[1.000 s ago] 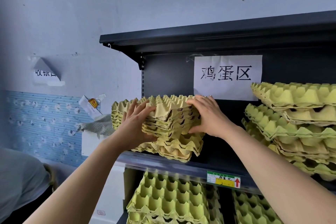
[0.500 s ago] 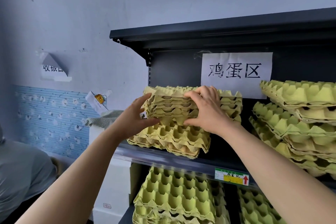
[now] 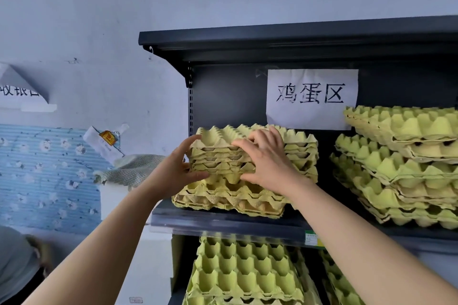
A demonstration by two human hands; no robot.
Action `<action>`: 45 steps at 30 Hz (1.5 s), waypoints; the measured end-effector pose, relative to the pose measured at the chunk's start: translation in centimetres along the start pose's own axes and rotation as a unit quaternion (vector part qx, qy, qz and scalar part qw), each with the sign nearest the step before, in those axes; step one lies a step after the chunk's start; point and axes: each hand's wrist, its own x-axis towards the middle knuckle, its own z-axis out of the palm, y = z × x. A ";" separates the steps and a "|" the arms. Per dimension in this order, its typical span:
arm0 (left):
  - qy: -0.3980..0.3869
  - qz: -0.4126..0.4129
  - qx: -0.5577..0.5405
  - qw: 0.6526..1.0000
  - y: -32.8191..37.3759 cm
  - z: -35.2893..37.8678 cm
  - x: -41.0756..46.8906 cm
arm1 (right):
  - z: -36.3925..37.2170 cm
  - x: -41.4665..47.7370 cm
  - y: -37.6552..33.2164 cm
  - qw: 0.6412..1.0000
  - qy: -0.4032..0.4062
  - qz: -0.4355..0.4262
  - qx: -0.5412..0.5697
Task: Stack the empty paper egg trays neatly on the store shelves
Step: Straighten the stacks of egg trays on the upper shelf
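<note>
A bundle of yellow-green paper egg trays [image 3: 218, 153] sits on top of a lower, skewed pile of trays [image 3: 230, 202] on the dark shelf [image 3: 223, 224]. My left hand [image 3: 177, 168] grips the bundle's left end, thumb under it and fingers up its side. My right hand [image 3: 266, 158] holds the bundle's front, fingers curled over the top edge and thumb below. The bundle lies roughly level and reaches back toward the shelf's rear panel.
An untidy stack of trays [image 3: 401, 163] fills the shelf's right side. More trays [image 3: 245, 270] lie on the shelf below. A white paper sign [image 3: 311, 98] hangs on the rear panel. A cloth-covered white box [image 3: 128, 171] stands left of the shelf. A person's grey clothing [image 3: 14, 260] shows at bottom left.
The bundle has moved right and deeper onto the shelf, turning from skewed to level on the lower pile. Both hands kept their hold and moved with it.
</note>
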 end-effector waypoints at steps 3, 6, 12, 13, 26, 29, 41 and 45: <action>-0.004 0.017 -0.008 1.000 -1.0 -0.5 0.2 | -0.9 -0.7 1.7 0.997 -0.037 0.061 -0.029; -0.014 0.033 -0.021 0.999 -1.9 -0.9 0.3 | -1.9 -2.4 3.8 0.984 -0.069 0.159 -0.029; 0.005 0.055 -0.057 0.997 -3.4 -1.6 1.3 | -2.3 -2.5 2.6 0.980 -0.053 0.193 -0.006; 0.014 0.057 -0.074 0.996 -3.6 -2.0 1.6 | -2.3 -2.3 2.2 0.981 -0.035 0.192 -0.007; -0.022 0.024 0.011 0.999 -8.5 -1.5 1.6 | 1.1 -4.1 -0.9 0.980 -0.074 0.177 -0.060; -0.037 0.016 0.055 0.998 -8.6 -1.0 1.5 | 0.8 -4.3 -0.1 0.979 -0.101 0.173 -0.025; 0.063 0.051 0.316 0.945 -6.7 2.3 0.8 | 0.3 -7.6 3.3 0.951 -0.150 0.260 0.072; 0.060 0.047 0.334 0.940 -5.5 3.7 1.1 | 0.8 -7.6 3.5 0.960 -0.127 0.233 0.086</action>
